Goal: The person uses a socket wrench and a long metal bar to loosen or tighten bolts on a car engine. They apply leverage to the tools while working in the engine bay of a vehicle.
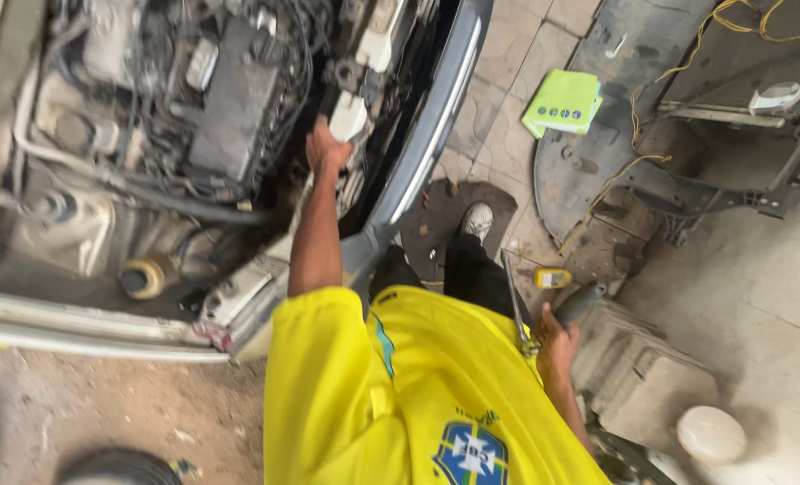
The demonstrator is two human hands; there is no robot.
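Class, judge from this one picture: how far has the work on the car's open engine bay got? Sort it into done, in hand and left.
Done: the front is stripped, with a removed panel and radiator frame lying on the floor. In hand: the left hand reaches to a white part at the engine bay; the right hand holds a dark-handled tool. Left: the front parts are not back on the car.

Counting around me, I see my two hands, the left hand (326, 148) up in one engine bay (175, 99), the right hand (557, 341) down by one screwdriver (578, 304), plus one green box (563, 101) and one white shoe (478, 218).
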